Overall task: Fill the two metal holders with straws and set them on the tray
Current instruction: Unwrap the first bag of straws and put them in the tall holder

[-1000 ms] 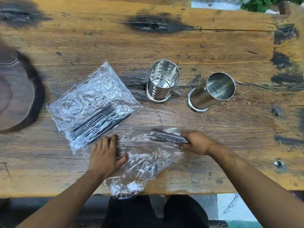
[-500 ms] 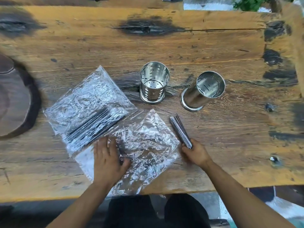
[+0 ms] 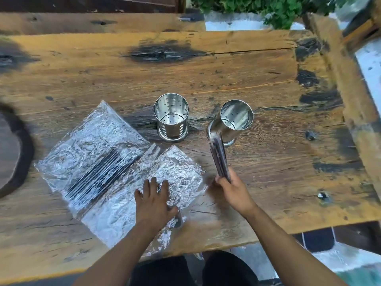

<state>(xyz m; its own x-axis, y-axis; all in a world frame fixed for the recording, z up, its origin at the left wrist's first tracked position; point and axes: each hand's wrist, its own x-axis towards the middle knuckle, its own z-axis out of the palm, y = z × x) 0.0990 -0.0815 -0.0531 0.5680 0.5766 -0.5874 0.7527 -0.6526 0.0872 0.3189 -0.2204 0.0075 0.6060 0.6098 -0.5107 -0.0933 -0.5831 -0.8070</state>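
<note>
Two perforated metal holders stand upright and empty on the wooden table: the left holder (image 3: 171, 118) and the right holder (image 3: 233, 121). My right hand (image 3: 233, 189) grips a bundle of black straws (image 3: 219, 155) that points up and away, its tip just in front of the right holder's base. My left hand (image 3: 153, 201) lies flat, fingers spread, on an emptied clear plastic bag (image 3: 144, 195). A second clear bag (image 3: 90, 149) to the left holds more black straws (image 3: 99, 174).
A dark round wooden tray (image 3: 18, 153) sits at the table's left edge, partly out of view. Green plants (image 3: 268, 9) stand beyond the far edge. A wooden beam (image 3: 346, 96) runs along the right side. The table's near edge is just below my hands.
My right hand pulled the straw bundle out of the near bag, swung it upright and carried it toward the right holder. My left hand stayed pressing the emptied bag.
</note>
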